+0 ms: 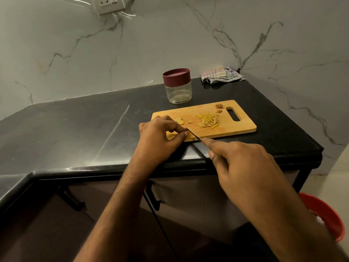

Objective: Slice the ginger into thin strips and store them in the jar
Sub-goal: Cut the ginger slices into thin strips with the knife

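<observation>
The dark table [94, 129] is carrying everything, and the wooden cutting board [204, 120] serves as the landmark here; it is lying close to the table's near edge, so a hard push from the knife could be sliding it toward the person. Behind the board, near its far edge, the jar [177, 86] is standing with its maroon lid on — it is holding nothing yet, and the lid is going to need removing before any strips go in. A crumpled cloth [221, 74] is sitting farther back, behind the board's handle end.

On the board's near left corner the left hand [160, 135] is pinching a small piece of ginger with curled fingers, though the piece itself is mostly hidden. The right hand [238, 161] is gripping the knife [194, 135], forefinger stretched along its spine, and the blade is resting right against the left fingertips — the main risk is a nick if the ginger slips. The cut strips [207, 121] are lying loose at the board's middle, with two slices [179, 121] to their left and brown trimmings [219, 107] beside the handle hole; a careless sweep could be scattering them.
</observation>
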